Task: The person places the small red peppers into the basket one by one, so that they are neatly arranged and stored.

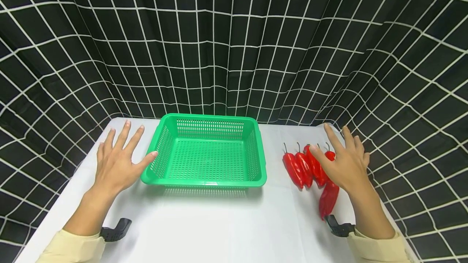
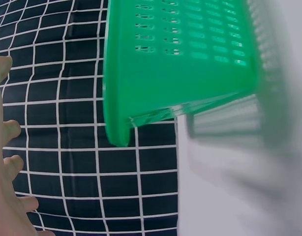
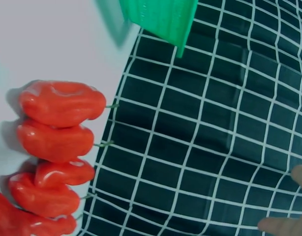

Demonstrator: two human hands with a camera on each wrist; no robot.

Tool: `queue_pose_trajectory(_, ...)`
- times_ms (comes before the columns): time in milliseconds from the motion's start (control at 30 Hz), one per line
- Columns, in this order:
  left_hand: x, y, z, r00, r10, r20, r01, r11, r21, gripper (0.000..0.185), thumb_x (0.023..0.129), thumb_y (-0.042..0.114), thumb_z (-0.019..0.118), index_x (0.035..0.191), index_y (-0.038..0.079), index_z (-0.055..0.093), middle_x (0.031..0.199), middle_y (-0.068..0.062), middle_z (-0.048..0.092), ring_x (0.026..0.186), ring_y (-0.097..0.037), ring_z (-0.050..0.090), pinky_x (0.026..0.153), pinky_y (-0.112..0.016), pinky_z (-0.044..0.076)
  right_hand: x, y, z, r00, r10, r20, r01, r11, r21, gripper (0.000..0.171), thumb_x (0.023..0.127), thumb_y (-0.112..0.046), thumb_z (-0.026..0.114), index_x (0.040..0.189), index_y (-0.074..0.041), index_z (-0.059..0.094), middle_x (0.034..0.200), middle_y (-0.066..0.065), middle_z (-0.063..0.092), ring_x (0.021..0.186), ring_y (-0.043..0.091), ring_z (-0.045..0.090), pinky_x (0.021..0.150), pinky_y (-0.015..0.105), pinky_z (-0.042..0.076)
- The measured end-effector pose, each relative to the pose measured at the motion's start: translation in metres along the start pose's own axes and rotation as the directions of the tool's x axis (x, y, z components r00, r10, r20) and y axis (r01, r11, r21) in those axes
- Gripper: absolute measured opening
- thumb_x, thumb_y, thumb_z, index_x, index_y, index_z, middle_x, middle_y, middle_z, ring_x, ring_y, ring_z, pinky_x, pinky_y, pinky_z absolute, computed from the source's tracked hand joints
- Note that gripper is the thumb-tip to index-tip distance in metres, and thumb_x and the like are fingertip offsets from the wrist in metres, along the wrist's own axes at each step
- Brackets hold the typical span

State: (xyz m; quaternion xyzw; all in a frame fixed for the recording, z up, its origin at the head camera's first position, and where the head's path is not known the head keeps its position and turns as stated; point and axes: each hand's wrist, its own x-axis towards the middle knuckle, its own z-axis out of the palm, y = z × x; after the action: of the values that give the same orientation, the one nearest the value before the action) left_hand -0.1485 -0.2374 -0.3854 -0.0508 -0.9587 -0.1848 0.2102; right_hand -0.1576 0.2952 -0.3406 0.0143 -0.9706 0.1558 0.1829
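Observation:
A green perforated plastic basket (image 1: 206, 183) stands on the white table, nothing inside it. My left hand (image 1: 118, 160) is spread beside its left side, the thumb tip overlapping the rim in the head view. To the right of the basket lie several red peppers (image 1: 292, 169) with thin green stems, grouped together. Over their right edge hovers my right hand (image 1: 343, 161), fingers spread and holding nothing; it hides part of the group. In the right wrist view the peppers (image 3: 62, 103) lie in a row, stems toward the table's far edge.
The white table (image 1: 204, 226) is enclosed at the back and sides by black cloth (image 1: 215, 44) with a white grid. Black wrist mounts (image 1: 116, 230) sit on both wrists at the sleeve cuffs.

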Motion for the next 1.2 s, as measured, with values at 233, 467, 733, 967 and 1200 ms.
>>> queue_pose_trajectory(233,-0.006,-0.003,0.007,0.999,0.038,-0.002,-0.038,0.999,-0.036,0.078,0.087,0.055,0.06,0.152,0.023,0.032,0.16,-0.008,0.014,0.143,-0.042,0.002,0.105,-0.068,0.0,-0.01,0.006,0.003,1.0,0.015,-0.011,-0.015,1.0,0.014,0.081,0.089,-0.053,0.055,0.155,-0.022,0.02,0.154,0.027,0.012,0.135,0.056,0.01,0.095,0.078,0.006)
queue_pose_trajectory(467,-0.01,-0.006,0.015,0.997,0.079,-0.014,-0.08,0.995,-0.056,0.076,0.086,0.054,0.062,0.15,0.022,0.036,0.159,-0.009,0.019,0.143,-0.041,0.005,0.105,-0.068,0.0,-0.019,0.014,0.005,0.999,0.049,-0.008,-0.049,0.998,0.049,0.081,0.089,-0.051,0.057,0.155,-0.022,0.02,0.156,0.025,0.011,0.136,0.054,0.01,0.091,0.081,0.013)
queue_pose_trajectory(733,-0.017,-0.011,0.027,0.996,0.091,-0.008,-0.091,0.992,-0.09,0.074,0.086,0.051,0.063,0.149,0.019,0.039,0.158,-0.009,0.021,0.142,-0.042,0.008,0.106,-0.066,0.003,-0.025,0.024,0.01,0.994,0.105,0.017,-0.106,0.993,0.05,0.081,0.09,-0.052,0.058,0.155,-0.021,0.02,0.155,0.026,0.012,0.135,0.055,0.014,0.085,0.081,0.023)
queue_pose_trajectory(967,-0.022,-0.018,0.037,0.996,0.093,0.007,-0.092,0.989,-0.119,0.073,0.086,0.05,0.063,0.148,0.018,0.04,0.158,-0.008,0.02,0.142,-0.042,0.01,0.105,-0.068,0.005,-0.034,0.036,0.017,0.982,0.172,0.073,-0.176,0.983,0.054,0.083,0.09,-0.052,0.058,0.155,-0.021,0.017,0.155,0.027,0.01,0.135,0.056,0.011,0.077,0.079,0.031)
queue_pose_trajectory(1200,-0.023,-0.023,0.045,0.995,0.097,0.021,-0.094,0.987,-0.129,0.072,0.086,0.049,0.064,0.146,0.016,0.043,0.158,-0.008,0.021,0.142,-0.041,0.01,0.105,-0.067,0.005,-0.04,0.041,0.02,0.973,0.208,0.099,-0.215,0.975,0.061,0.083,0.09,-0.05,0.059,0.155,-0.019,0.018,0.155,0.028,0.009,0.135,0.057,0.01,0.075,0.079,0.032)
